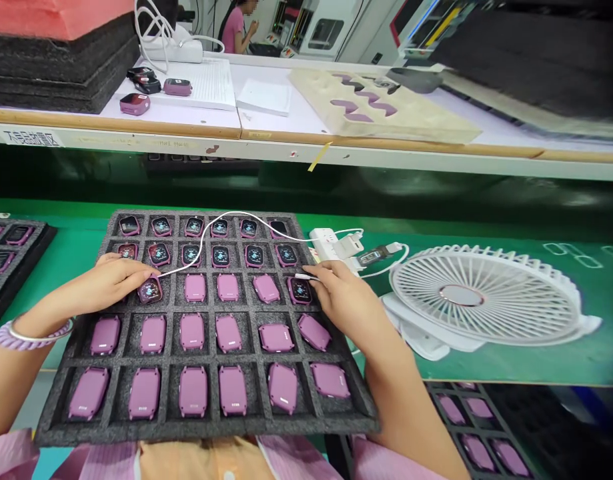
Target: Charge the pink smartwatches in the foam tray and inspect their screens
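Observation:
A dark foam tray [61,407] lies in front of me with several purple watch bodies in its pockets. The far rows face up with lit screens [220,256]; the near rows lie face down [193,391]. My left hand [113,277] rests on the tray's left side, fingers closed on a white cable end at a face-up watch [150,291]. My right hand [336,290] pinches the other white cable plug [306,276] beside a face-up watch [300,291] at the row's right end. The white cable [226,217] loops over the far rows.
A white power strip [331,241] with adapters sits right of the tray. A white fan [479,297] lies flat on the green mat. More foam trays of watches: left [6,243], lower right [479,427]. A shelf above holds loose watches [135,103], foam. A person stands far back.

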Action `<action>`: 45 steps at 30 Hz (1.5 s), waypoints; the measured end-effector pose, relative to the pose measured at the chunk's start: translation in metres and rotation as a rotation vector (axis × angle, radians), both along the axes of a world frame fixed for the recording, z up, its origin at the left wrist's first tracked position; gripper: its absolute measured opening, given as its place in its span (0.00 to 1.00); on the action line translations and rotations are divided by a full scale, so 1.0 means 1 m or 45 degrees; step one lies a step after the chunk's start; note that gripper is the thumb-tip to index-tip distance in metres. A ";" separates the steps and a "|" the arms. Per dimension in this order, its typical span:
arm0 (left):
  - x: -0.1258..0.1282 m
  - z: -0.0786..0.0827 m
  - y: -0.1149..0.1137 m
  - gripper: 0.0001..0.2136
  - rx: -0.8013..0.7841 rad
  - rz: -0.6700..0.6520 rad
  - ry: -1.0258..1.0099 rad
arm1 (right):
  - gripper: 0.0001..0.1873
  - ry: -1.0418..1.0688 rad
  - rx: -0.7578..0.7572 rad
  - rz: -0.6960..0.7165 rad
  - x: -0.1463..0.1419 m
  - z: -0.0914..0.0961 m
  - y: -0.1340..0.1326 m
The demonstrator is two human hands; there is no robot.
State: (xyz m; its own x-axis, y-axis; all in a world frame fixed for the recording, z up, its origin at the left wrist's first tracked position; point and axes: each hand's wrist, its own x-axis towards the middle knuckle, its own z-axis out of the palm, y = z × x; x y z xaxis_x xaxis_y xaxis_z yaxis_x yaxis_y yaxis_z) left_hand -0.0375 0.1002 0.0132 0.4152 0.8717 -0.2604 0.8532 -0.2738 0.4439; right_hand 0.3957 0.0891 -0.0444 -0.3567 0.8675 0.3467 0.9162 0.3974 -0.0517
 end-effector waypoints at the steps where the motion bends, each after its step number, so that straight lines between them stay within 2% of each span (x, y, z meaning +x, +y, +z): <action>1: 0.000 0.000 0.001 0.26 -0.010 -0.005 0.004 | 0.17 -0.009 -0.021 -0.022 0.004 -0.002 0.001; 4: 0.000 -0.001 0.003 0.24 -0.032 -0.008 0.025 | 0.17 -0.032 0.063 -0.130 0.010 0.002 0.001; 6: 0.001 0.000 0.004 0.24 -0.042 -0.013 0.055 | 0.17 0.041 0.123 -0.100 0.006 0.012 0.000; 9: 0.003 0.002 0.005 0.24 -0.051 -0.035 0.110 | 0.15 0.197 -0.019 0.223 -0.011 0.026 -0.004; 11: 0.005 0.003 0.005 0.24 -0.053 -0.045 0.129 | 0.16 0.162 -0.130 0.415 -0.023 0.028 -0.006; 12: 0.006 0.004 0.005 0.24 -0.057 -0.043 0.131 | 0.17 0.112 -0.156 0.452 -0.027 0.027 -0.007; 16: 0.009 0.007 0.002 0.23 -0.083 -0.016 0.104 | 0.17 0.022 -0.160 0.462 -0.034 0.022 -0.009; 20: 0.010 0.006 0.000 0.22 -0.107 0.004 0.048 | 0.14 0.217 -0.151 0.528 -0.033 0.028 -0.011; 22: 0.012 0.007 -0.002 0.18 -0.090 0.089 0.035 | 0.13 0.284 -0.164 0.519 -0.033 0.030 -0.009; 25: 0.022 0.010 -0.006 0.12 0.161 0.337 0.036 | 0.14 0.151 -0.081 0.445 -0.035 0.024 -0.003; 27: 0.034 0.011 -0.010 0.10 0.281 0.403 -0.050 | 0.16 0.018 -0.019 0.368 -0.038 0.016 0.001; 28: 0.041 0.011 -0.012 0.09 0.276 0.371 -0.133 | 0.16 -0.026 -0.010 0.334 -0.040 0.012 0.003; 31: 0.063 0.000 -0.019 0.07 0.201 0.128 -0.306 | 0.16 -0.065 -0.043 0.287 -0.043 0.004 0.004; 34: 0.080 -0.016 -0.024 0.06 0.277 -0.073 -0.189 | 0.15 -0.069 -0.059 0.284 -0.045 0.003 0.002; 37: 0.087 -0.026 -0.026 0.09 0.396 -0.177 0.005 | 0.14 -0.066 -0.060 0.280 -0.046 0.002 0.000; 39: 0.089 -0.025 -0.024 0.16 0.524 -0.225 0.150 | 0.14 -0.059 -0.047 0.274 -0.047 0.002 -0.001; 41: 0.088 -0.019 -0.019 0.16 0.604 -0.302 0.240 | 0.15 -0.048 -0.035 0.272 -0.049 0.003 -0.002; 43: 0.085 -0.011 -0.011 0.13 0.565 -0.301 0.201 | 0.15 -0.031 -0.034 0.274 -0.050 0.004 -0.002; 45: 0.078 -0.005 -0.001 0.12 0.383 -0.157 0.003 | 0.15 -0.028 -0.039 0.270 -0.051 0.005 -0.002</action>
State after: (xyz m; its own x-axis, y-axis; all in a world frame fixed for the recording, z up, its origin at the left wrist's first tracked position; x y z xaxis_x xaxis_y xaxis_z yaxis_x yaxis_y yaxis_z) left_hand 0.0408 0.0992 0.0083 0.5222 0.8528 0.0004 0.8063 -0.4938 0.3256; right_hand 0.3445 0.0867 -0.0397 -0.5398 0.7821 0.3113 0.8130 0.5802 -0.0481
